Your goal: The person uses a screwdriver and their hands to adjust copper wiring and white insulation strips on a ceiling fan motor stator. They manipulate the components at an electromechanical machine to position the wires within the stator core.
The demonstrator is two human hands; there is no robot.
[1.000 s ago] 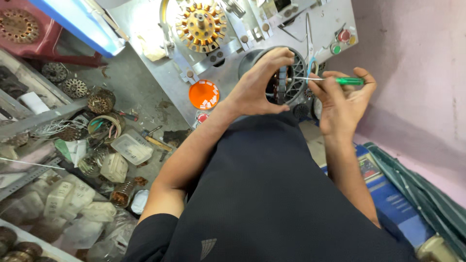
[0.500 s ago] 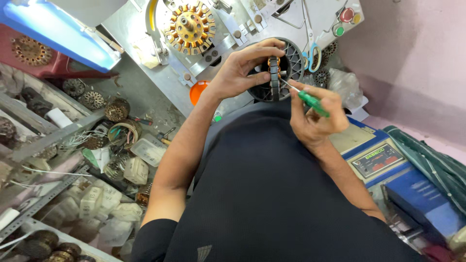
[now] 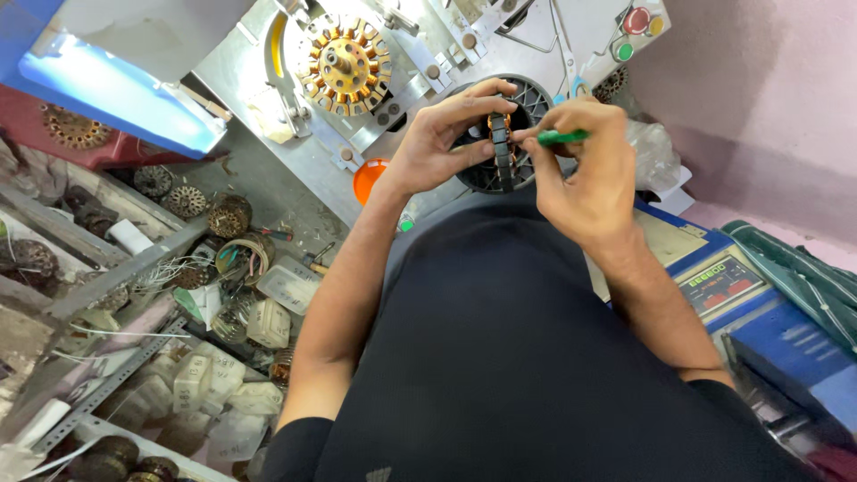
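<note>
Black and edge-on, the small wound stator (image 3: 500, 147) stood upright between the two hands, so only its thin rim and a glint of copper winding showed; its faces could not be made out. Its long axis ran up and down in the head view, top edge near the fingertips, lower edge dropping toward the person's dark shirt (image 3: 527, 357). The left hand (image 3: 437, 143) was wrapped around it from the left side, thumb low and fingers curled over the top, holding it firmly. The right hand (image 3: 585, 174) pinched a green-handled tool (image 3: 562, 137), whose handle lay nearly level and pointed left at the stator's upper part; the tip was hidden behind the fingers and the rim, so contact could not be judged. Behind the hands a round black fan guard (image 3: 536, 94) was mostly covered. Farther back sat a copper-wound stator (image 3: 344, 64) on the grey winding machine (image 3: 259, 80), cut off at the top edge.
</note>
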